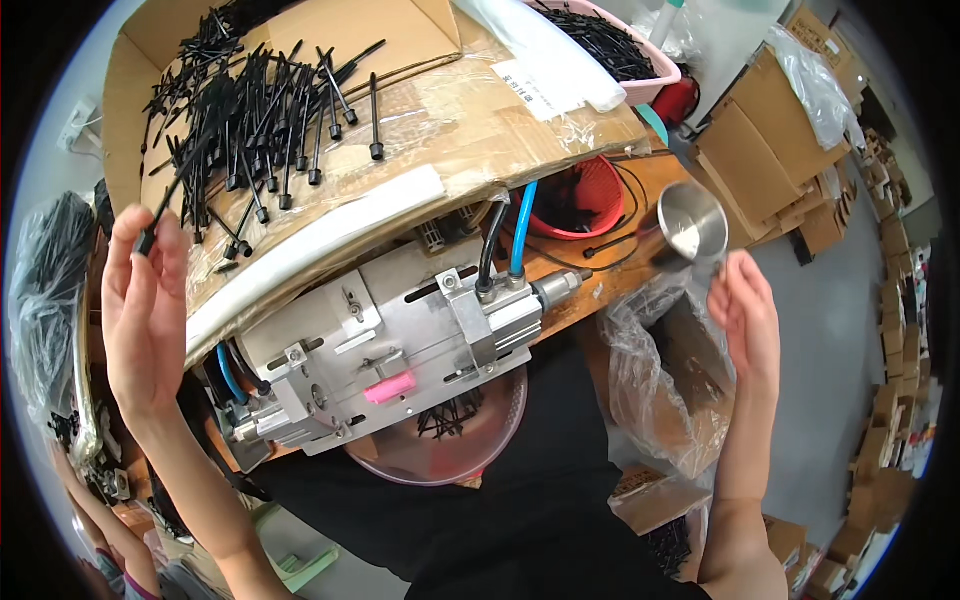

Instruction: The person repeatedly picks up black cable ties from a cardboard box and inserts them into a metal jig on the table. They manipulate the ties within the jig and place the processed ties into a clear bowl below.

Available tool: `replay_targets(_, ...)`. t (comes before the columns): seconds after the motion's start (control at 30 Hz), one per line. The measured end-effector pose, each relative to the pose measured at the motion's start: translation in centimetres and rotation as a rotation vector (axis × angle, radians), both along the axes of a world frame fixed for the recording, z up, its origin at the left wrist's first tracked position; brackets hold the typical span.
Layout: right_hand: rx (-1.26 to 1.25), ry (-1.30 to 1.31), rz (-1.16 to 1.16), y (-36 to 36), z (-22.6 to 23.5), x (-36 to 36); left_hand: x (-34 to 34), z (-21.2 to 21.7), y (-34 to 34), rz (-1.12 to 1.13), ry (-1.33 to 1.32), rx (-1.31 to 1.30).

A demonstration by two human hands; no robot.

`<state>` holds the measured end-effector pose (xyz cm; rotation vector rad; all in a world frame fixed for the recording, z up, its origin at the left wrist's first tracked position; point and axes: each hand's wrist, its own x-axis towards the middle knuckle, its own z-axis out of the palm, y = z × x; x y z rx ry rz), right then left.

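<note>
My left hand (145, 300) is raised at the left edge of a cardboard sheet, its thumb and fingers closed on a thin black plastic rod with a thicker end (148, 240). Beside it, on the cardboard, lies a heap of similar black rods (265, 125). My right hand (745, 310) is up on the right with curled fingers, just below a shiny metal cup (692, 222); what the fingertips hold, if anything, I cannot make out. Between my hands sits a metal fixture (395, 320) with a cylinder at each side and a pink block (390, 388) at its middle.
Below the fixture, a clear bowl (510, 420) holds black pieces. A red basket (612, 195) and a pink basket (660, 75) stand behind. Blue hose (523, 230) rises from the fixture. A plastic-lined box (690, 390) is at right. Another person's arm (125, 545) shows lower left.
</note>
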<state>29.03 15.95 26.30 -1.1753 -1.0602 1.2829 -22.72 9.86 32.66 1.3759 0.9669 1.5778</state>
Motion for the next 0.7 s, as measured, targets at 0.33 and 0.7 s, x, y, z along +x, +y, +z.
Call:
replay_targets(0.33, -0.072, 0.085, -0.087, 11.6, -8.2, 6.6, 0.6, -2.7, -6.2, 0.15, -0.002, -0.015)
replay_targets(0.7, 0.672, -0.856, -0.416, 8.6, -2.7, -1.0, 3.2, -4.2, -9.6, 0.395, -0.06, 0.055)
